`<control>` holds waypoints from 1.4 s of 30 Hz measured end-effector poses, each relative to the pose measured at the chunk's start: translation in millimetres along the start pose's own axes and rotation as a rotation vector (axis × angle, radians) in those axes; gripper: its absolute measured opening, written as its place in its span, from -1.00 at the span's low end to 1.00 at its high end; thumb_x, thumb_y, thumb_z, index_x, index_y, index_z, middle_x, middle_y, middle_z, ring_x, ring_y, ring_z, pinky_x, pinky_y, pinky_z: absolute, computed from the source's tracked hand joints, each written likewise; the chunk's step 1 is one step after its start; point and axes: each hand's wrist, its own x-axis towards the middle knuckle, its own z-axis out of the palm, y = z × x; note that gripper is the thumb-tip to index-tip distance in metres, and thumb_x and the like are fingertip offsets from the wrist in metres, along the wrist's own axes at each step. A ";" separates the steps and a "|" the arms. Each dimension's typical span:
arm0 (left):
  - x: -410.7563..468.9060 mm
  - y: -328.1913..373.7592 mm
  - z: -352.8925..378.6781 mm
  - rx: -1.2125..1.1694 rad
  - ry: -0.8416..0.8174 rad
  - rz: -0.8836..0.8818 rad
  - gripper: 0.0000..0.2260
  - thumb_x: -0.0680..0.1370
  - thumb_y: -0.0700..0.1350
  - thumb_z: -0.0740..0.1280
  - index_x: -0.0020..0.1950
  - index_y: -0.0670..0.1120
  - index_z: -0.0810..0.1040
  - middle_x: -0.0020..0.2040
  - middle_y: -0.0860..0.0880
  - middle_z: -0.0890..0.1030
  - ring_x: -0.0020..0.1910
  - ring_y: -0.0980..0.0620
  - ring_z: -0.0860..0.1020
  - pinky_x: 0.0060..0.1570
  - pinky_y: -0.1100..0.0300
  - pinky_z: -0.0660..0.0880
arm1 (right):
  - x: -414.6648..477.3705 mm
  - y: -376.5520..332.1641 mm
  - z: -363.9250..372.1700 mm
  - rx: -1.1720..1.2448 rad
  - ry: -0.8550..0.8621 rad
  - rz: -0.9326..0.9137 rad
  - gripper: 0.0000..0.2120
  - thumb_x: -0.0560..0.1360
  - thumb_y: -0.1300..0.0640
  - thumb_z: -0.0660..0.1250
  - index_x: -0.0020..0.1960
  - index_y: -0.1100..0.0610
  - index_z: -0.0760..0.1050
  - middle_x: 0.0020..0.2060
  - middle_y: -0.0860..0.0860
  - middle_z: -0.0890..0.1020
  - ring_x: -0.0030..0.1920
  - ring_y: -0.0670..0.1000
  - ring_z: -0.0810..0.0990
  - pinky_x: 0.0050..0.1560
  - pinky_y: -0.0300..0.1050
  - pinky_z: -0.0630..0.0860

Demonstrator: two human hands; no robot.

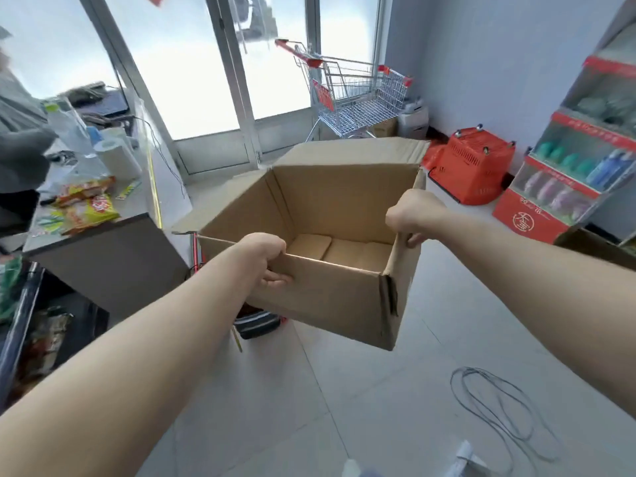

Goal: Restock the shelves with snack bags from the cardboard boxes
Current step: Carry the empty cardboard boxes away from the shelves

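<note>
An open cardboard box (330, 297) hangs in the air in front of me, flaps up, with only bare cardboard showing inside. My left hand (265, 259) grips its near rim, fingers curled over the edge. My right hand (413, 215) grips the right rim, thumb outside. Yellow and orange snack bags (91, 206) lie on the counter (113, 235) at the left. A shelf unit (585, 160) with red price strips and bottles stands at the far right.
A shopping cart (358, 94) stands by the glass doors. A stack of red baskets (475, 170) sits on the floor at the right. A loose cable (499, 407) coils on the tiles. Another person's sleeve (17, 132) is at the left, behind the counter.
</note>
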 end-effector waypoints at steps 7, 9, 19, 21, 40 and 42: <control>37.0 84.7 78.1 0.078 -0.067 0.081 -0.91 0.52 -0.27 0.16 -0.16 -0.25 0.30 -0.06 -0.30 0.56 -0.58 -0.11 0.55 -0.21 0.02 0.58 | 67.2 46.7 -46.8 0.066 0.118 0.140 -0.81 0.48 0.27 0.15 -0.31 0.25 0.34 -0.38 0.11 0.48 -0.35 0.21 0.65 -0.36 -0.09 0.53; 54.8 111.4 101.9 0.108 -0.101 0.081 -0.92 0.52 -0.26 0.14 -0.15 -0.26 0.29 -0.20 -0.28 0.54 -0.70 -0.07 0.50 -0.28 0.05 0.55 | 90.2 57.7 -59.6 0.071 0.145 0.189 -0.82 0.49 0.27 0.15 -0.29 0.25 0.35 -0.39 0.10 0.47 -0.35 0.20 0.63 -0.41 -0.12 0.50; 158.3 264.7 180.0 0.268 -0.285 0.180 -0.89 0.57 -0.24 0.11 -0.15 -0.22 0.31 -0.27 -0.22 0.50 -0.62 -0.05 0.53 -0.34 0.09 0.54 | 236.2 66.5 -110.8 0.159 0.267 0.378 -0.69 0.49 0.26 0.16 0.17 0.39 0.43 -0.19 0.21 0.56 -0.32 0.21 0.66 -0.23 0.00 0.63; 176.4 296.5 197.0 0.294 -0.306 0.198 -0.88 0.57 -0.24 0.10 -0.16 -0.21 0.32 -0.27 -0.22 0.50 -0.47 -0.07 0.54 -0.31 0.08 0.54 | 267.0 69.9 -120.9 0.180 0.292 0.417 -0.67 0.49 0.26 0.17 0.20 0.40 0.42 -0.17 0.22 0.58 -0.28 0.22 0.67 -0.20 0.01 0.64; 332.3 521.6 459.0 0.408 -0.366 0.081 -0.71 0.57 -0.26 0.06 0.28 -0.29 0.30 -0.29 -0.30 0.53 -0.71 -0.09 0.50 -0.49 0.17 0.51 | 575.9 211.8 -227.6 0.258 0.278 0.583 -0.51 0.48 0.23 0.22 0.36 0.35 0.22 0.10 0.27 0.58 -0.07 0.24 0.66 0.02 0.14 0.61; 347.2 539.0 482.9 0.422 -0.370 0.074 -0.70 0.57 -0.26 0.06 0.28 -0.29 0.30 -0.28 -0.30 0.53 -0.71 -0.09 0.51 -0.61 0.18 0.51 | 605.5 223.7 -238.9 0.253 0.261 0.589 -0.50 0.48 0.23 0.23 0.37 0.35 0.20 0.13 0.27 0.57 -0.04 0.25 0.65 0.02 0.14 0.61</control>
